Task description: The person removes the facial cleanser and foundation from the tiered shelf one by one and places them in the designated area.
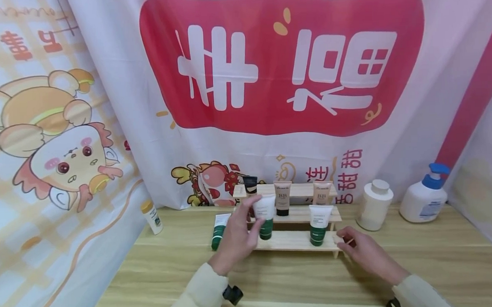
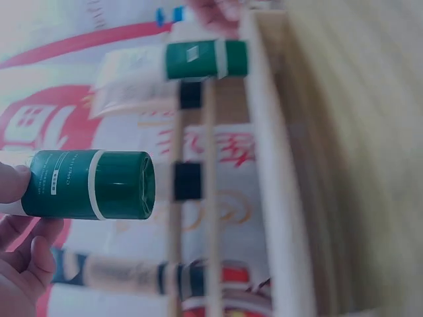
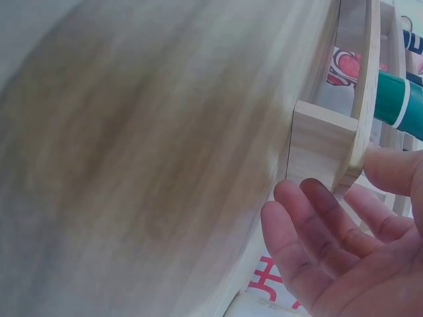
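My left hand [image 1: 238, 236] pinches a white and green squeeze tube [image 1: 266, 228] between thumb and fingers. In the left wrist view, the green cap end of this tube [image 2: 92, 185] points down and hangs apart from the step below. My right hand [image 1: 364, 250] grips the right end of a tiered wooden rack [image 1: 289, 247], thumb on the lowest step and fingers curled by its edge [image 3: 360, 139]. A matching tube [image 1: 318, 223] stands on that step, near the right hand. Behind, on a higher step, stand two beige BB cream tubes [image 1: 283, 200] and a dark-capped tube [image 1: 250, 184].
Left of the rack, another white and green tube [image 1: 219, 230] is on the wooden table [image 1: 276, 280]. Further left stands a small yellow-capped bottle [image 1: 152, 219]. A white bottle [image 1: 374, 207] and a blue-topped pump bottle [image 1: 423, 201] stand at right. Printed cloth [image 1: 283, 65] hangs behind.
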A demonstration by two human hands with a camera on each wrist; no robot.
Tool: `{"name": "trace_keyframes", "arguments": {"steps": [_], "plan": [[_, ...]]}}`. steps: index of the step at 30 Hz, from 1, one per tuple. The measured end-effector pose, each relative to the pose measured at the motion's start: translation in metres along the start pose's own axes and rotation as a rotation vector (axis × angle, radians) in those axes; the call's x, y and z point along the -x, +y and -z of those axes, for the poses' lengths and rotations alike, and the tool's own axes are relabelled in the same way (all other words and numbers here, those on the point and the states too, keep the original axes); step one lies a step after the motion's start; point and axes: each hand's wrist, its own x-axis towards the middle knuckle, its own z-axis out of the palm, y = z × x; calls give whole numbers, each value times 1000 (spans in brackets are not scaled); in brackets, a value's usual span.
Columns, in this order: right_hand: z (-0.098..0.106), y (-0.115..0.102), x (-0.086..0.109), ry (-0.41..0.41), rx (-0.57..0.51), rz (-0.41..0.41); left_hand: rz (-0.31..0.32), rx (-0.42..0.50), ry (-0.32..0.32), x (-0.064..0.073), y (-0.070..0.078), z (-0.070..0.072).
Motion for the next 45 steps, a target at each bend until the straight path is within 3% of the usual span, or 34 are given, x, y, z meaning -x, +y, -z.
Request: {"name": "trace_keyframes", "arguments": {"steps": [5,10,13,18,24,27,29,36,45], "plan": [[-2,3,-1,-7,4,-6,23,4,41,-3,-4,34],[-2,3,0,-18,3,-20,104,-101,29,-2,-19,67],[-1,1,1,-18,5,-26,248,-155,-19,0,-34,84],[1,0,1,-13,13,-22,538,-178,-198,3,-69,103],[1,1,0,-13,10,-20,727,-261,-375,10,-117,97],[0,1,0,-17,11,-19,813,-278,-421,12,-136,88],[0,1,-1,-16,13,-23,835,-286,-445,12,-146,83],[1,0,-2,-15,5,-16,862,-243,-500,13,-170,70],[2,-3,1,-14,7,-15,831,-262,-515,19,-176,69]]}}
